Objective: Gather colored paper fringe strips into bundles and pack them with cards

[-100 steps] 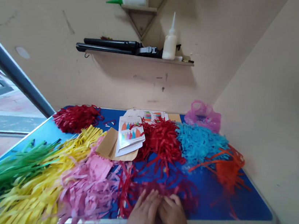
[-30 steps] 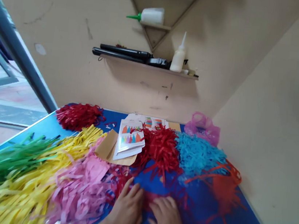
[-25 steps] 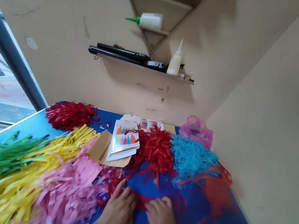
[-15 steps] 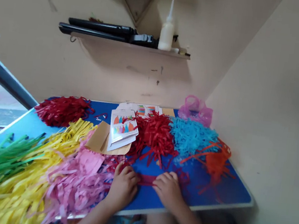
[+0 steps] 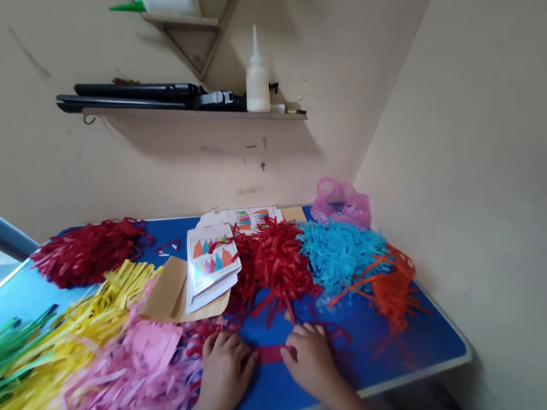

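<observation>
- A flat, dark red paper band (image 5: 270, 354) lay near the front edge of a blue, white-rimmed table (image 5: 258, 401), spanning the gap between the two hands.
- The left hand (image 5: 226, 368), palm down over the table, was half closed, its thumb beside the band's left end; whether it gripped or merely pressed could not be told.
- The right hand (image 5: 311, 358) was curled near the table's front edge, thumb and forefinger apparently pinching the band's right end.
- Good handling seemed to call for light, even tension with the band flat against the table, since thin paper would likely crease or tear.
- Loose dark red strands (image 5: 340, 333) lay on the table beside the right hand, and a pale pink pile of paper strips (image 5: 130, 374) along its front left; keeping fingers clear of both would probably prevent tangles.
</observation>
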`<state>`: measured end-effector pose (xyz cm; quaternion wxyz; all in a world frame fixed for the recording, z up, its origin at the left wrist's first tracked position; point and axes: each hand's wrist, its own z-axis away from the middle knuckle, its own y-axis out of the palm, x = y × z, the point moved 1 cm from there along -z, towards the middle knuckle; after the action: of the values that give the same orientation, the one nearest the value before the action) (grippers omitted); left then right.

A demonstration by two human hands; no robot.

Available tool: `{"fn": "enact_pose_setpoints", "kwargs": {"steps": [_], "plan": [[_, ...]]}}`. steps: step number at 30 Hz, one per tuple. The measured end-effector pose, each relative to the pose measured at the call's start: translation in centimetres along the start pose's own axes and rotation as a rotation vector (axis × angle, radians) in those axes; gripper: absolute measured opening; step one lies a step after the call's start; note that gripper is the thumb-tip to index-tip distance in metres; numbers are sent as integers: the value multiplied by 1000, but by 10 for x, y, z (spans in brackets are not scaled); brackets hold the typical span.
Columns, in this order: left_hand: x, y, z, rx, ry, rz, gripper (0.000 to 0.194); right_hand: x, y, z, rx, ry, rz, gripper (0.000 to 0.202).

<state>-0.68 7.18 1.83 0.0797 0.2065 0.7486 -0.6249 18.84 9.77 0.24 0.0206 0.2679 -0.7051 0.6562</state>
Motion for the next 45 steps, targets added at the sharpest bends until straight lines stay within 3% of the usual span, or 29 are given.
{"fn": "enact_pose_setpoints", "kwargs": {"steps": [4,7,9,12,15,22,27,30,36,45], "plan": [[-4,-2,-1,4,-24,-68,19,0,-8,-3,10,17,9,14],[-8,1,3,-32,6,-95,12,1,-18,-1,-60,22,26,10],[-8,4,7,-84,89,-90,17,2,-21,2,-82,-86,28,15],[-9,9,12,-138,214,-106,16,3,-15,6,-28,-315,38,7],[-9,12,14,-111,235,-128,13,2,-1,4,-3,-406,116,14],[-6,23,9,-174,238,-106,9,0,2,-10,40,-337,143,19],[-3,26,9,-258,234,-96,16,2,-2,-7,17,-393,103,2],[2,17,14,-181,180,-26,15,-7,-1,-4,40,-394,89,10],[12,0,19,-77,112,30,12,-33,-8,-4,47,-237,-72,14],[2,2,4,-47,85,-83,26,-25,-17,-14,98,-116,-62,17]]}}
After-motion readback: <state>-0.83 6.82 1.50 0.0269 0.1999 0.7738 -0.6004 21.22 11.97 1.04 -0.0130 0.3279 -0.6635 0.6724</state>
